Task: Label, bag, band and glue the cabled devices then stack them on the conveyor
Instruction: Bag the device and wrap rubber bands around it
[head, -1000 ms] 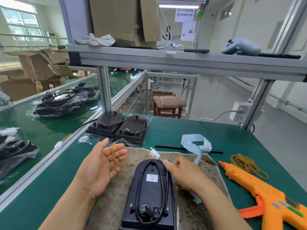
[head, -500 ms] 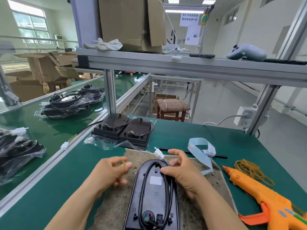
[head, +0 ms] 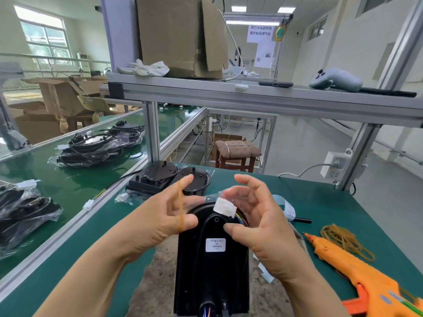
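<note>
A black cabled device with a white label lies on a brown mat in front of me. Its white connector and coloured wires sit at its far end, under a bit of clear plastic. My left hand holds a tan rubber band stretched between forefinger and thumb, just left of the device's far end. My right hand hovers over the connector with fingers spread and curved, blurred by motion. Its thumb tip lies on the device.
An orange glue gun and a pile of rubber bands lie at the right. A blue label strip and two bare black devices sit behind. Bagged devices lie on the green conveyor at the left.
Both hands rose from the device's far end. The left hand went from pinching the band to stretching it open. The right hand let go of the cable and spread its fingers.
</note>
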Demonstrator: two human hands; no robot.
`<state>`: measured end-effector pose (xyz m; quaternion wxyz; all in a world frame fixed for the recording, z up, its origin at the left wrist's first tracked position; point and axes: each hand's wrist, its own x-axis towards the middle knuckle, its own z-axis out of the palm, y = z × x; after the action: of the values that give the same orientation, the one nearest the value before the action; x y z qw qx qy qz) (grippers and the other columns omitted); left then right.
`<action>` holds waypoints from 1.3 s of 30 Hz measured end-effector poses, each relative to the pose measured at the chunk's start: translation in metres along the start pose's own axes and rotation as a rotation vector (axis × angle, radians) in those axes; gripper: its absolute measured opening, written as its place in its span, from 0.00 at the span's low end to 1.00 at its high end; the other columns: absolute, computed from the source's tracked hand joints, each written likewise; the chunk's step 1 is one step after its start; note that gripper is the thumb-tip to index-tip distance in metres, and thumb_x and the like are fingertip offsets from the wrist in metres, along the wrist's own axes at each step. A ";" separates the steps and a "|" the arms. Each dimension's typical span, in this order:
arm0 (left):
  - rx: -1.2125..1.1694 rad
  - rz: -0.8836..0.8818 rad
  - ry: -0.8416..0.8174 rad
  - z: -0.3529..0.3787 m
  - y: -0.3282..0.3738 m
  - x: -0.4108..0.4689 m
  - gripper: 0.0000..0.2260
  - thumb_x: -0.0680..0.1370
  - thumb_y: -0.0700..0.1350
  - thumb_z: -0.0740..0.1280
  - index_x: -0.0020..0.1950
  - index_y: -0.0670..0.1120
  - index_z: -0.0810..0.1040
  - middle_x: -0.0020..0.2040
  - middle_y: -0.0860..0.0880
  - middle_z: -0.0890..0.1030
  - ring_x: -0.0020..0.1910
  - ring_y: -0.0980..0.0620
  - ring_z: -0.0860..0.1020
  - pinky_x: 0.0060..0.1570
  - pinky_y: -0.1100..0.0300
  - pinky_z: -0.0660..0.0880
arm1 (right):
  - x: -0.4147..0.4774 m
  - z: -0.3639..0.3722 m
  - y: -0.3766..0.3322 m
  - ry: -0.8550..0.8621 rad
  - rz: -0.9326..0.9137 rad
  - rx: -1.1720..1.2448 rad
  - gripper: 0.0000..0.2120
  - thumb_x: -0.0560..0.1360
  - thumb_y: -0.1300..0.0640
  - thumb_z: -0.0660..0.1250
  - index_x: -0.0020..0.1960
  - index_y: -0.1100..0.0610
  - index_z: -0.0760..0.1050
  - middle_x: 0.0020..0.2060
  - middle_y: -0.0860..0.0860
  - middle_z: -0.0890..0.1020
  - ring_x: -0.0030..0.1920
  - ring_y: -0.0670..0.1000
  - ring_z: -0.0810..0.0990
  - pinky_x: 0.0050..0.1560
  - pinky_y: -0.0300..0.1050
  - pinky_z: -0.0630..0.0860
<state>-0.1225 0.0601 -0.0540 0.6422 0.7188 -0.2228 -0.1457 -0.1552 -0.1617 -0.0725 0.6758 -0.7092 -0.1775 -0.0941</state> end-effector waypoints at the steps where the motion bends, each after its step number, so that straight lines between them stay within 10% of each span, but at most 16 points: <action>1: 0.026 0.028 0.024 0.002 0.004 0.001 0.46 0.62 0.51 0.76 0.76 0.59 0.57 0.66 0.54 0.79 0.63 0.55 0.78 0.60 0.60 0.77 | -0.001 0.001 -0.005 -0.004 -0.017 -0.027 0.34 0.65 0.69 0.70 0.65 0.42 0.71 0.53 0.47 0.81 0.59 0.46 0.81 0.57 0.36 0.76; 8: 0.020 0.136 0.204 0.018 -0.001 0.000 0.39 0.64 0.40 0.77 0.72 0.59 0.68 0.53 0.52 0.83 0.57 0.56 0.81 0.51 0.63 0.78 | -0.006 -0.002 -0.017 -0.094 0.043 -0.194 0.45 0.69 0.72 0.73 0.71 0.33 0.61 0.62 0.28 0.72 0.65 0.36 0.74 0.60 0.33 0.75; 14: -0.457 0.284 0.448 0.023 -0.011 0.005 0.29 0.63 0.39 0.75 0.64 0.49 0.78 0.37 0.49 0.78 0.43 0.50 0.79 0.49 0.60 0.79 | 0.000 -0.008 -0.013 -0.063 0.144 -0.147 0.39 0.69 0.75 0.72 0.69 0.45 0.67 0.61 0.44 0.81 0.62 0.38 0.78 0.58 0.34 0.76; 19: 0.000 0.287 0.404 0.014 -0.011 -0.002 0.36 0.59 0.48 0.83 0.66 0.57 0.76 0.57 0.54 0.83 0.54 0.55 0.82 0.50 0.64 0.79 | 0.003 -0.007 -0.014 -0.081 0.153 -0.198 0.24 0.72 0.72 0.70 0.60 0.48 0.75 0.54 0.42 0.84 0.56 0.42 0.82 0.54 0.35 0.78; 23: 0.287 0.106 0.233 0.006 -0.012 -0.003 0.54 0.55 0.65 0.78 0.76 0.65 0.55 0.73 0.64 0.66 0.67 0.69 0.70 0.68 0.56 0.70 | 0.008 0.003 -0.016 -0.112 0.086 -0.418 0.32 0.69 0.65 0.69 0.66 0.39 0.70 0.60 0.36 0.78 0.60 0.37 0.77 0.57 0.34 0.76; 31: 0.127 0.092 0.007 0.025 -0.012 -0.009 0.59 0.51 0.75 0.74 0.77 0.66 0.51 0.72 0.69 0.66 0.71 0.67 0.65 0.70 0.60 0.66 | 0.018 0.014 -0.013 -0.153 0.011 -0.767 0.28 0.71 0.59 0.64 0.68 0.43 0.65 0.58 0.43 0.69 0.61 0.45 0.69 0.62 0.44 0.70; 39: 0.060 0.044 0.262 0.049 -0.001 -0.001 0.43 0.61 0.67 0.67 0.74 0.61 0.61 0.68 0.66 0.71 0.66 0.71 0.69 0.65 0.64 0.63 | 0.012 0.025 -0.013 -0.124 -0.034 -0.951 0.25 0.76 0.55 0.61 0.71 0.45 0.60 0.58 0.46 0.65 0.60 0.50 0.67 0.62 0.50 0.70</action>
<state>-0.1475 0.0191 -0.0619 0.6470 0.7456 -0.1568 -0.0298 -0.1514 -0.1353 -0.0580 0.2629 -0.9410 -0.1661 -0.1335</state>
